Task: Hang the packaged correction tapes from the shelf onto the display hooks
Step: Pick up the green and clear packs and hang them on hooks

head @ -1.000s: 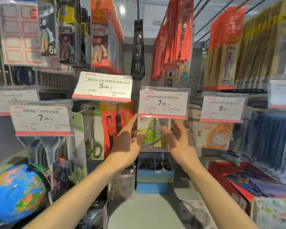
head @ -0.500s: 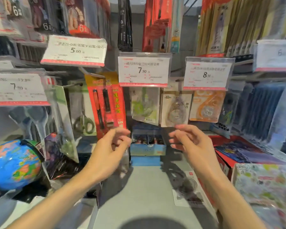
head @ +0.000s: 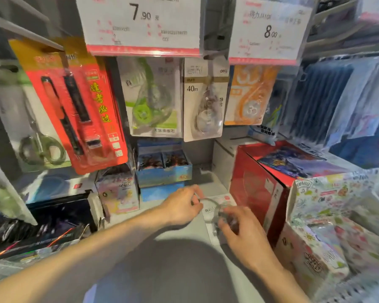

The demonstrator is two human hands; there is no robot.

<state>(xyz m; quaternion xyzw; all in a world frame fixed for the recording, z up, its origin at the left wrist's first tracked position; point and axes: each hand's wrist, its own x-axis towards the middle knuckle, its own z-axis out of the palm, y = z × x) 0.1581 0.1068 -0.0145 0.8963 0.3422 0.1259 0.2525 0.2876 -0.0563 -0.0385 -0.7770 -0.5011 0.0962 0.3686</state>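
Nearest to me, both hands were down on the grey shelf (head: 166, 241), working at one packaged correction tape (head: 217, 207) that lay flat at about 1 o'clock from my forearms. My right hand (head: 245, 232) had its fingers curled over the clear blister, its grip closed on the near end of the pack. My left hand (head: 182, 206) pinched the far left edge of the same card, thumb and fingers bent around it. The pack was white card with a transparent bubble; the dispenser inside looked clear or grey, but motion blur hid the details. It lay just beside the red box (head: 256, 193) at 2 o'clock.

I judged the task part done. This pack was not yet off the shelf, and I could not tell whether more lay beneath it.

Farther back, at 12 o'clock, three kinds of tape already hung on the display hooks: a green correction tape pack (head: 153, 99) under the 7.90 price tag (head: 140, 25), a white 40m pack (head: 204, 101) touching its right edge, and an orange pack (head: 249, 95) under the 8.00 price tag (head: 269, 31). The hooks themselves were hidden behind the tags. Which hook suited the pack in hand I could only guess; its pale card resembled the 40m one.

At 10 o'clock hung a red pen pack (head: 79, 110) and scissors (head: 39, 136), no part of the job.
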